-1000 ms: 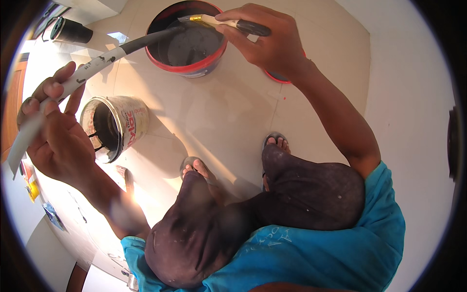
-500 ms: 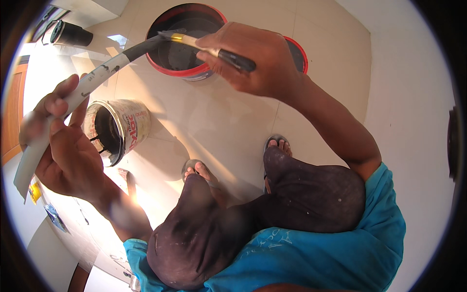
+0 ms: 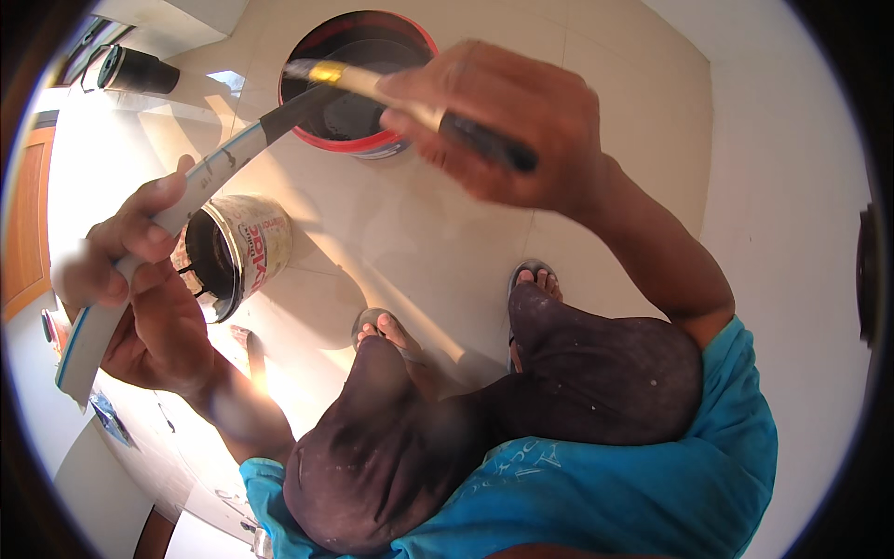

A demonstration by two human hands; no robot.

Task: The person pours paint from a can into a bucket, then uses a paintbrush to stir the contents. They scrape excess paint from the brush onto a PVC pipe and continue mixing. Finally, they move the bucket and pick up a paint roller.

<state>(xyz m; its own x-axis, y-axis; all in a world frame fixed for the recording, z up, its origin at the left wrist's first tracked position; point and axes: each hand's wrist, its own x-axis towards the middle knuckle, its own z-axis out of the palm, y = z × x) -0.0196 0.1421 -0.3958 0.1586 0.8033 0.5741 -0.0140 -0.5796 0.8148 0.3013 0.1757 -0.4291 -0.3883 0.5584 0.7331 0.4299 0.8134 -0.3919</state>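
Observation:
A long white strip, dark with paint at its far end and blue along one edge, slants up to the right. My left hand is closed round its near part, fingers over and under it. My right hand grips a paintbrush with a pale handle, black at the butt, and a yellow band. The brush's bristles are blurred beside the strip's painted end; whether they touch it I cannot tell. Beneath both lies a red-rimmed bucket of dark liquid.
A paint-stained white pail, dark inside, stands on the tiled floor by my left hand. Farther left lies a black cylindrical container. A brown wooden panel is at the left edge, and a white wall rises on the right.
My right hand has moved right and nearer to me with the paintbrush. The strip has shifted right and turned, so its blue edge shows. The second red-rimmed container is now hidden behind my hand.

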